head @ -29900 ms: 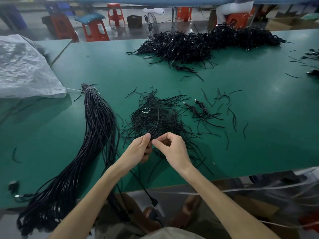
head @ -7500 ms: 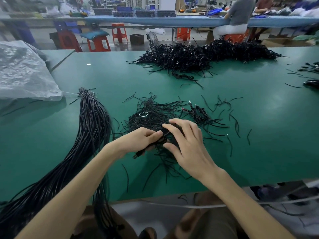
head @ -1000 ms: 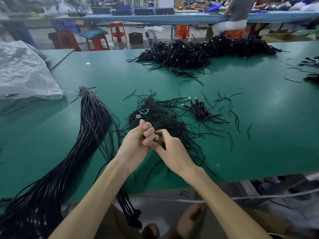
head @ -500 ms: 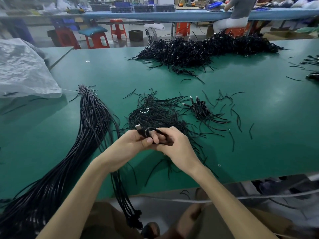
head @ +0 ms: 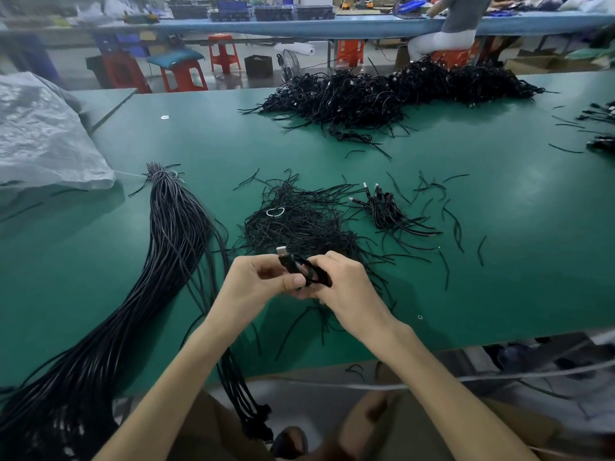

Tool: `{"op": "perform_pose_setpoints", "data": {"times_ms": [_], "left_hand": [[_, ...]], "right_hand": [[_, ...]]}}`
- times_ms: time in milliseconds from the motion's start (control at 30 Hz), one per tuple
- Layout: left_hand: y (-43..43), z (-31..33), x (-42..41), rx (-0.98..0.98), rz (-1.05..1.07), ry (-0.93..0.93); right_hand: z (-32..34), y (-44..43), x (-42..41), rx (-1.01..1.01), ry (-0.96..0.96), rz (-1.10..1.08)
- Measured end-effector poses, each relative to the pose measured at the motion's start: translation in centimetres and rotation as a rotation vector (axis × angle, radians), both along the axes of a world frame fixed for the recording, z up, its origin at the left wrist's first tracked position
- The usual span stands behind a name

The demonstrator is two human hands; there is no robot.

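Far left, the long cable bundle [head: 166, 247] trails off the green table [head: 515, 267]. Next to it, our left hand [head: 256, 284] curls thumb and fingers round the plug end of the coiled USB cable [head: 291, 265], held just above the near edge. Our right hand [head: 346, 291] touches the left and pinches the coil's loops tight, in front of the loose tie pile [head: 299, 221].

1. I can read no text, label, brand or number anywhere.
2. The plug of the USB cable [head: 289, 264] shows me no legible marking.
3. The crates [head: 276, 13] on the far bench [head: 332, 28] are too blurred to read.
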State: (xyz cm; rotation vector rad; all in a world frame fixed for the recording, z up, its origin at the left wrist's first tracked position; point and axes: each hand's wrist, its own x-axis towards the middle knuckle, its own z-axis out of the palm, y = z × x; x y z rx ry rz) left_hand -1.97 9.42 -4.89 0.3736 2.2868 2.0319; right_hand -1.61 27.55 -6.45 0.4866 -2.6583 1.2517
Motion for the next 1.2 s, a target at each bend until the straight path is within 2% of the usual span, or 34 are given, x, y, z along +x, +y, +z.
{"op": "perform_pose_setpoints", "data": {"times_ms": [267,433,633,767,833,900,1000,1100,1200], "left_hand": [[0.5,-0.4,-0.1,-0.028,0.111,0.027],[0.5,-0.5,-0.6,-0.159,0.050,0.079],[0.1,0.0,-0.5,-0.354,0.103,-0.007],[0.1,0.6,-0.3,-0.574,0.162,-0.051],[-0.1,1.0,-0.2,-0.592,0.166,-0.033],[-0.6,1.6,-0.2,-0.595,0.120,0.019],[-1.4,3.2,-0.7,-0.759,-0.051,0.110],[-1.1,4.2,-1.2,-0.992,-0.283,0.106],[-0.1,4.1,-1.4,-1.073,-0.408,0.032]], "right_hand": [[0.2,-0.3,0.0,0.021,-0.078,-0.003],[0.0,-0.2,0.4,0.105,-0.198,0.003],[0.5,0.0,1.3,0.423,-0.093,0.044],[1.1,-0.2,1.9,0.494,-0.052,0.030],[1.3,-0.2,2.0,0.503,-0.033,0.035],[1.5,-0.2,2.0,0.516,-0.012,0.043],[1.3,-0.3,2.0,0.578,0.004,0.065],[1.2,-0.7,2.0,0.650,0.034,0.079],[1.3,-0.8,1.8,0.668,0.070,0.067]]}}
